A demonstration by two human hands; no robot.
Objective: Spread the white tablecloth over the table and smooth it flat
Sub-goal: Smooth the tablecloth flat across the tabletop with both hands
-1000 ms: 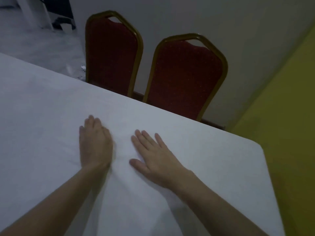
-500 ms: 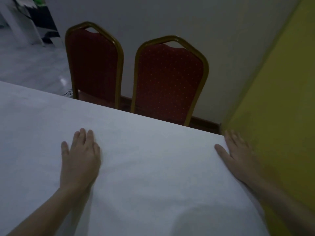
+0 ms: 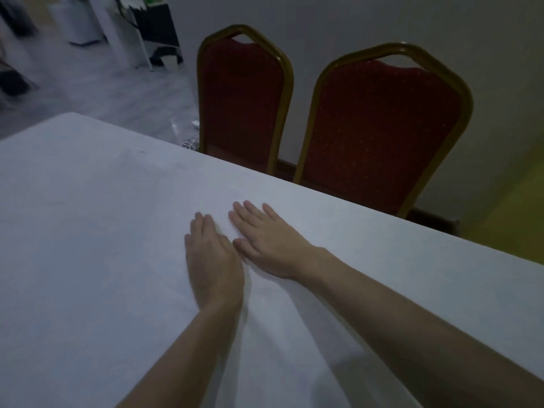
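The white tablecloth [image 3: 97,231] covers the table across the whole lower part of the view. My left hand [image 3: 212,260] lies flat on the cloth near the middle, fingers straight and together. My right hand [image 3: 265,240] lies flat right beside it, fingers spread, its thumb close to the left hand. Both palms press on the cloth. Soft folds run in the cloth between and below my forearms.
Two red chairs with gold frames, one [image 3: 244,95] and the other [image 3: 379,131], stand behind the table's far edge against a grey wall. A yellow wall [image 3: 518,207] lies at the right. Furniture [image 3: 153,30] stands on the grey floor at the back left.
My right hand has come back from the table's right edge to lie beside my left hand. The view has turned left, so the chairs sit further right.
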